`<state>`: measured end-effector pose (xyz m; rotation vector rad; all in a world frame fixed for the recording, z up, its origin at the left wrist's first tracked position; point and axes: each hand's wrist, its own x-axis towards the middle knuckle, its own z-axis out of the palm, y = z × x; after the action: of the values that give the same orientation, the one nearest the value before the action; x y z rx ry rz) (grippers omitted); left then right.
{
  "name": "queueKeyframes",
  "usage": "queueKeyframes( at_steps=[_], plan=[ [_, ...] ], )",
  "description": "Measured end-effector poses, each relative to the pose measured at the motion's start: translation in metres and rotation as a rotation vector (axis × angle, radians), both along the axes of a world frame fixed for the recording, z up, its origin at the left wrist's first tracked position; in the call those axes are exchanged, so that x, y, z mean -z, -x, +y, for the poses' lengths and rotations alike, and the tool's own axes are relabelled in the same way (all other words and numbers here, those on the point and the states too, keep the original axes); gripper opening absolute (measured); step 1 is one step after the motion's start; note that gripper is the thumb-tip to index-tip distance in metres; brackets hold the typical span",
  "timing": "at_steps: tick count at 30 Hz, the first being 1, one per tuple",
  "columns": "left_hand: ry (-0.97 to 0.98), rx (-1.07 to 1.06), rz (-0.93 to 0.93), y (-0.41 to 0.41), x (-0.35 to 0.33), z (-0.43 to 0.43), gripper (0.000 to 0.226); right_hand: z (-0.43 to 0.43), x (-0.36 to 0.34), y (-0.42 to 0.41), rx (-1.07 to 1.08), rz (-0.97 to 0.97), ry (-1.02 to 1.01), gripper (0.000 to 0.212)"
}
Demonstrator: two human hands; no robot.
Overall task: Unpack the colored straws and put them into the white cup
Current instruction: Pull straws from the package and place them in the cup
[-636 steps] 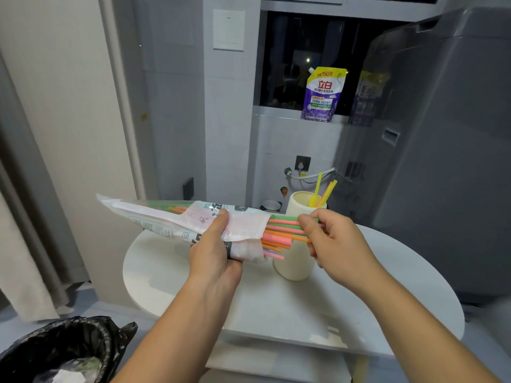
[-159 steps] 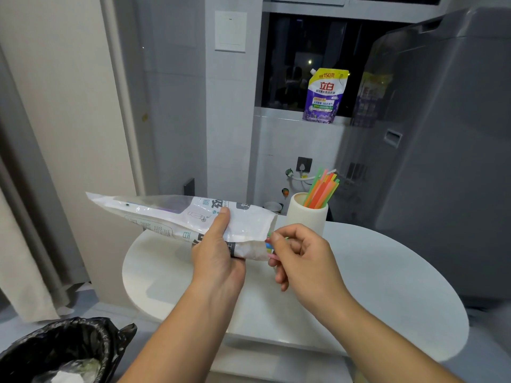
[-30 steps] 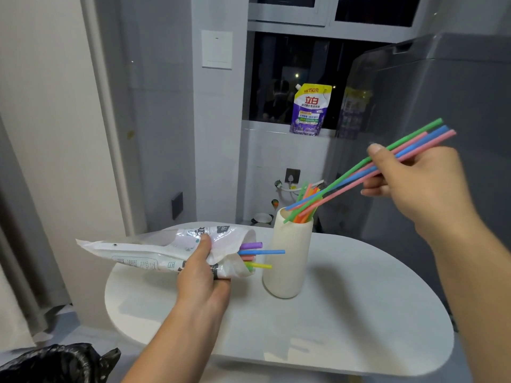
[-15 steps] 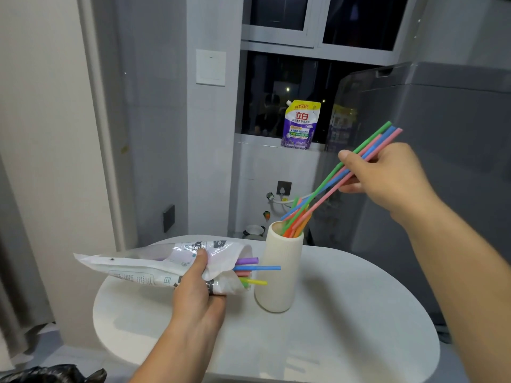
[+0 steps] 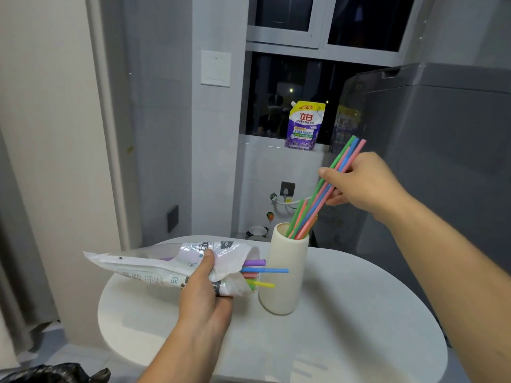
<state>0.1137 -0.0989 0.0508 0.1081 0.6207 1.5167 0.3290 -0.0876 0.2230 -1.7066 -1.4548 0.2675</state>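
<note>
Our right hand (image 5: 362, 186) pinches straws (image 5: 312, 208), tips in the cup (image 5: 284, 277) below-left of it. Left hand (image 5: 204, 297) grips the bag (image 5: 154, 264). The table (image 5: 345, 313) lies below both; the washer (image 5: 442, 161) stands just behind the right.

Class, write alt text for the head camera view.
A right hand holds a few colored straws, lower ends inside a white cup on a table. The left hand grips a bag with more straws poking out.

Colored straws (image 5: 312, 210) aslant in upright white cup (image 5: 287, 295)
</note>
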Motion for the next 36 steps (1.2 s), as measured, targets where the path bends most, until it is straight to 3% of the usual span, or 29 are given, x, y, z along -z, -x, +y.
queueKeyframes(
  at_steps=[7,11,14,18,22,24,28,32,34,36],
  plan=[
    [-0.010,0.021,0.029,0.001,0.010,0.007,0.047,0.027,0.031,0.014,0.008,-0.150,0.109,0.038],
    [-0.010,0.005,0.026,0.002,0.011,0.008,0.044,0.031,0.050,0.016,0.020,-0.102,0.051,0.038],
    [-0.019,0.003,0.025,0.002,0.011,0.007,0.043,0.031,0.058,0.018,0.010,-0.033,-0.058,0.068],
    [-0.010,-0.009,0.021,0.000,0.007,0.004,0.041,0.027,0.066,0.022,-0.084,-0.066,-0.166,0.056],
    [-0.006,0.011,0.032,0.000,0.007,0.004,0.042,0.025,0.077,0.018,-0.127,-0.348,0.027,0.053],
    [-0.006,0.024,0.028,0.001,0.011,0.007,0.044,0.024,0.080,0.015,-0.110,-0.354,0.047,0.057],
    [-0.010,0.013,0.037,0.001,0.012,0.008,0.046,0.010,0.080,0.021,-0.056,-0.224,-0.216,0.056],
    [-0.021,0.017,0.028,0.001,0.008,0.005,0.044,-0.027,0.093,0.044,-0.027,-0.195,-0.587,0.025],
    [-0.042,0.036,0.029,0.001,0.008,0.006,0.052,-0.043,0.110,0.059,-0.115,-0.135,-0.488,0.030],
    [-0.037,0.015,0.033,0.000,0.006,0.006,0.050,-0.050,0.130,0.069,-0.172,-0.135,-0.253,0.031]
  ],
)
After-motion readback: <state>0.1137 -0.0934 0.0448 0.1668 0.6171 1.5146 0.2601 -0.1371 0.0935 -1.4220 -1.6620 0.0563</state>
